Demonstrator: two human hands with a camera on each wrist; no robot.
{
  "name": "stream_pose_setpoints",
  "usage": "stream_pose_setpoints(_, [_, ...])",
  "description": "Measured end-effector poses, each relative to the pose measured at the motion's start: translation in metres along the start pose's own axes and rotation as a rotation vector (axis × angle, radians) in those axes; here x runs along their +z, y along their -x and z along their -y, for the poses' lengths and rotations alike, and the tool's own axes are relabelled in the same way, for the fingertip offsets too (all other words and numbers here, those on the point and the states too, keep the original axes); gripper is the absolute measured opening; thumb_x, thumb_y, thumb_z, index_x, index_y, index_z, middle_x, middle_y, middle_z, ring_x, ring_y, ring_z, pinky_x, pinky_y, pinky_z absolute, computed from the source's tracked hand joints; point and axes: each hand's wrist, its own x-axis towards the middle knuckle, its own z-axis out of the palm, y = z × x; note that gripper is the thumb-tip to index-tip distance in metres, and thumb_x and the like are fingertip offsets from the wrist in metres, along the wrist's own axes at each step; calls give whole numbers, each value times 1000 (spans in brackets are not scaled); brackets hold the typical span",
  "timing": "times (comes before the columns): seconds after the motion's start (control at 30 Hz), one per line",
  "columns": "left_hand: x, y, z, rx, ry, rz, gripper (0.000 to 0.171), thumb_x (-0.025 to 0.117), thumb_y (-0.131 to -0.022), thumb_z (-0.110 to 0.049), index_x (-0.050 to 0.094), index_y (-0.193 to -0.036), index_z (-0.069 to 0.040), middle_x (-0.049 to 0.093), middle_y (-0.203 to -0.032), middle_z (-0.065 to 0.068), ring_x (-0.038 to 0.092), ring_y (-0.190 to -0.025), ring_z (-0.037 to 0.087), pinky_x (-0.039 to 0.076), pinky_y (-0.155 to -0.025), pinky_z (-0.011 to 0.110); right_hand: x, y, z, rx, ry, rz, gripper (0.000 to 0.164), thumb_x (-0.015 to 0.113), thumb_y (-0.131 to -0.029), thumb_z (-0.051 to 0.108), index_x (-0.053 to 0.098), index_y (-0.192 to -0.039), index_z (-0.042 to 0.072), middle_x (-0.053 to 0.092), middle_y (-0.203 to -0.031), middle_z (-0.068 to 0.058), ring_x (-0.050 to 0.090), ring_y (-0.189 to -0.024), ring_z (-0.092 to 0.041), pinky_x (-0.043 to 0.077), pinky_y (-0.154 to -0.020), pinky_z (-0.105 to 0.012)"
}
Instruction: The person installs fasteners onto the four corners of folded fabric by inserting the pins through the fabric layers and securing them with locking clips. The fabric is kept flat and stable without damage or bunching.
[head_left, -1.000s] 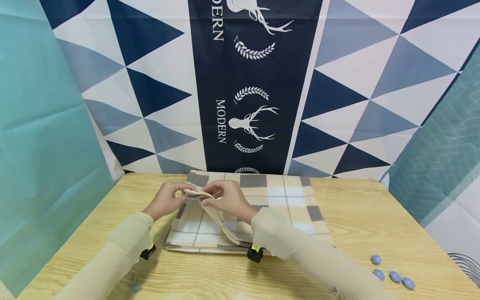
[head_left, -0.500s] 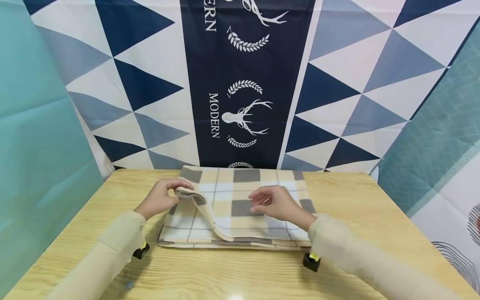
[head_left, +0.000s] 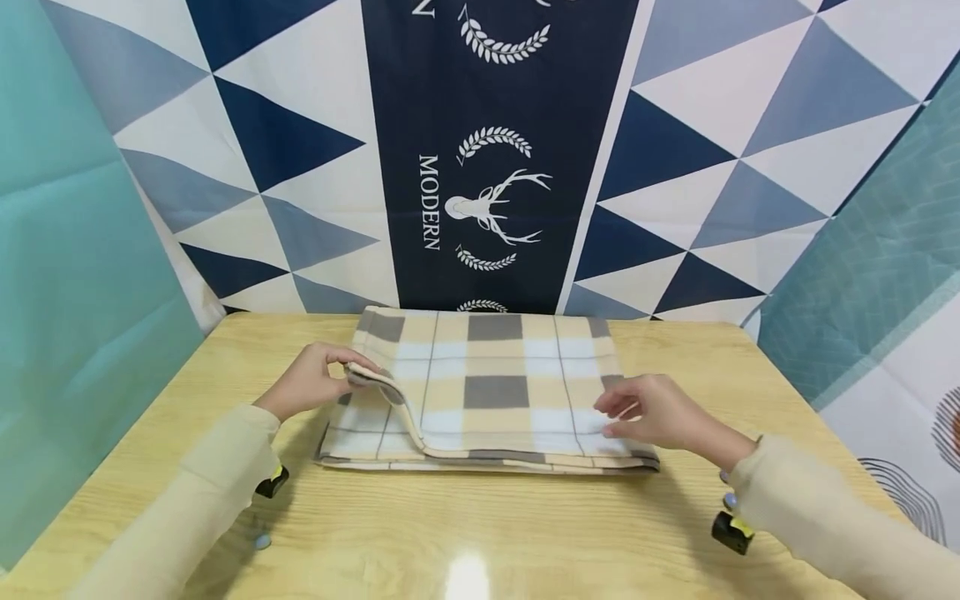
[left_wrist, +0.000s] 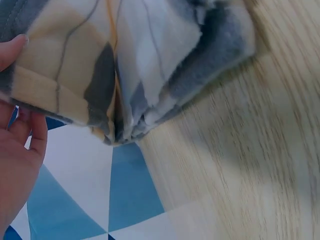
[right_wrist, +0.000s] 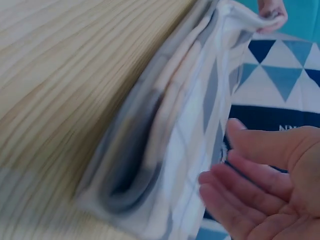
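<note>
A folded plaid blanket [head_left: 495,392] in cream, white and grey lies flat on the wooden table. At its front left, my left hand [head_left: 318,379] pinches the top layer's corner and holds it raised, so that edge curves up off the layers below. The left wrist view shows the thumb on top of the blanket [left_wrist: 55,75] and the fingers beneath. My right hand [head_left: 660,412] hovers by the blanket's front right corner, fingers loosely bent and holding nothing. In the right wrist view the blanket's rounded fold [right_wrist: 130,185] lies beside that hand.
Small blue oval pieces [head_left: 730,501] lie on the table [head_left: 420,533] near the right forearm, partly hidden by the sleeve. Another small bluish piece [head_left: 262,542] is by the left forearm. A patterned cloth [head_left: 495,167] hangs behind the table.
My right hand has left the raised corner beside the left hand and moved right across the blanket to its right side. My left hand still holds the corner up.
</note>
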Motion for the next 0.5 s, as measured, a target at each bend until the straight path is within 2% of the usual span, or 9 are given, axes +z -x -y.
stream_pose_setpoints(0.03, [-1, 0, -1, 1, 6, 6, 28, 67, -81, 3, 77, -99, -16, 74, -108, 9, 64, -103, 30, 49, -70, 35, -2, 5, -3, 2, 29, 7, 25, 80, -74, 11, 70, -95, 1, 72, -90, -12, 70, -80, -21, 58, -68, -25])
stream_pose_setpoints(0.1, [-2, 1, -1, 11, 1, 14, 26, 69, -80, 2, 77, -99, -15, 74, -107, 8, 63, -111, 32, 50, -87, 46, -5, 16, -9, 21, 88, 28, 22, 82, -72, 12, 70, -90, 5, 72, -86, -6, 67, -77, -16, 57, -66, -23])
stream_pose_setpoints(0.17, [-1, 2, -1, 17, 4, 22, 25, 71, -80, 1, 77, -99, -14, 74, -106, 8, 63, -110, 33, 49, -93, 53, -7, 27, -15, 43, 159, 55, 23, 84, -68, 13, 70, -86, 9, 69, -82, 0, 62, -72, -10, 53, -62, -22])
stream_pose_setpoints(0.33, [-5, 3, 0, 23, -23, 26, 27, 70, -79, 3, 77, -98, -15, 74, -106, 8, 64, -109, 32, 50, -91, 51, -14, 45, -33, 114, 343, 101, 31, 89, -57, 8, 65, -77, 11, 58, -72, 4, 46, -65, -5, 41, -56, -22])
stream_pose_setpoints(0.43, [-7, 2, -1, 25, -42, 16, 27, 70, -79, 3, 77, -98, -16, 74, -106, 8, 65, -108, 33, 51, -91, 52, -21, 50, -41, 165, 415, 90, 30, 88, -56, 3, 65, -76, 7, 56, -70, 1, 44, -64, -9, 42, -56, -25])
stream_pose_setpoints(0.5, [-8, 1, -2, 29, -43, 18, 28, 68, -79, 4, 77, -98, -16, 74, -107, 9, 64, -108, 33, 51, -91, 53, -25, 53, -46, 206, 438, 97, 27, 83, -59, -4, 65, -77, 4, 57, -71, -2, 46, -64, -11, 44, -57, -27])
